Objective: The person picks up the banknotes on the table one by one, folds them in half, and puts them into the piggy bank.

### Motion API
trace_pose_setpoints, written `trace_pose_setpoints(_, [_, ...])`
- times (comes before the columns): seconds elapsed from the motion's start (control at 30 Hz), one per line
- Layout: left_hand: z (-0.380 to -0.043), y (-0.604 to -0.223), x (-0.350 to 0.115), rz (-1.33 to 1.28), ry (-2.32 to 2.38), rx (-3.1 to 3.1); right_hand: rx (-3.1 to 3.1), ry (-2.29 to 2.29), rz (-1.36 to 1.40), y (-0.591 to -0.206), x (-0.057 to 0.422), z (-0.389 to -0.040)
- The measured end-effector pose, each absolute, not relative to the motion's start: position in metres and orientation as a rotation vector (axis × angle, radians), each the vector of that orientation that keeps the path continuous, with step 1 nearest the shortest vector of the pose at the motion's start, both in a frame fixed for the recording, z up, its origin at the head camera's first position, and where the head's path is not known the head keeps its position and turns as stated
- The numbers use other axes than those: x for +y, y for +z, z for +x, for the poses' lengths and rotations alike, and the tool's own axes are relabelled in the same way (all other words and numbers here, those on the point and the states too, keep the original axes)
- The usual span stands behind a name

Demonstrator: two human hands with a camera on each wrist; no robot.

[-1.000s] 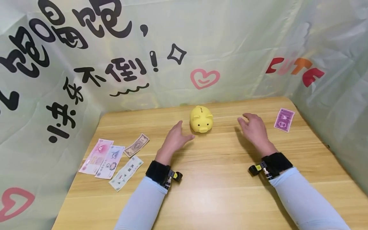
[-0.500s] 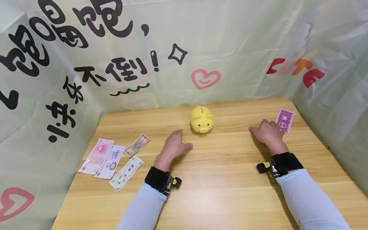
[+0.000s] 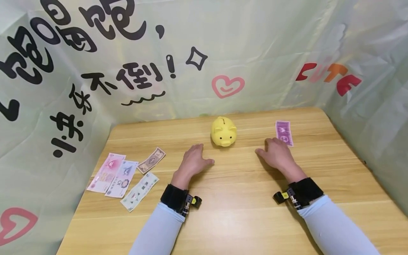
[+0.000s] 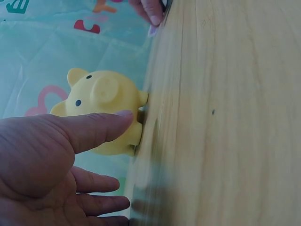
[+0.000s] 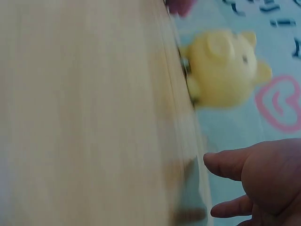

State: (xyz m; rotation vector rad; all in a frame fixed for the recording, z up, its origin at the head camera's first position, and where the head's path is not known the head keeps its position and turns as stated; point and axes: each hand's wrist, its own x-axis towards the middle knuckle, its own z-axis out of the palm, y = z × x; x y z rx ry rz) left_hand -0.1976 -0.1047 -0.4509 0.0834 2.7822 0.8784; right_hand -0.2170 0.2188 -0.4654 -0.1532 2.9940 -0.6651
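Note:
A yellow piggy bank (image 3: 224, 131) with a slot in its top stands upright at the back middle of the table, snout toward me. To its front left, my left hand (image 3: 192, 161) hovers or rests near the wood, thumb and fingers spread, holding nothing. My right hand (image 3: 278, 155) is to the right of the piggy bank, and its fingertips meet the lower edge of a purple play banknote (image 3: 283, 131) lying flat. In the right wrist view, the thumb (image 5: 225, 162) and a finger are extended; the contact with the note is not visible there.
On the table's left lie a pink banknote (image 3: 106, 173), a lilac banknote (image 3: 122, 179), a small brown banknote (image 3: 151, 161) and a pale green banknote (image 3: 139, 192). A printed cloth (image 3: 261, 53) hangs behind and beside the wooden table (image 3: 236, 212).
My right hand first reached right to the purple banknote, then came back left, and the note slid left with it toward the piggy bank. The left hand drew slightly back toward me.

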Motion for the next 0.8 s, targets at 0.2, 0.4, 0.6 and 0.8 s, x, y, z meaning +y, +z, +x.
trace_pose_setpoints(0.2, [-0.198, -0.451, -0.105, 0.086, 0.866, 2.785, 2.98, -0.69, -0.261, -0.463, 0.185, -0.204])
trace_pose_setpoints(0.4, [-0.198, -0.451, -0.103, 0.093, 0.85, 2.792, 2.913, -0.747, -0.338, -0.453, 0.171, -0.196])
trace_pose_setpoints(0.6, [-0.198, -0.452, -0.104, 0.102, 0.843, 2.798, 2.923, -0.914, -0.212, -0.441, 0.182, -0.216])
trace_pose_setpoints(0.8, [-0.197, -0.452, -0.104, 0.096, 0.841, 2.788, 3.04, -0.796, -0.048, -0.447, 0.195, -0.24])
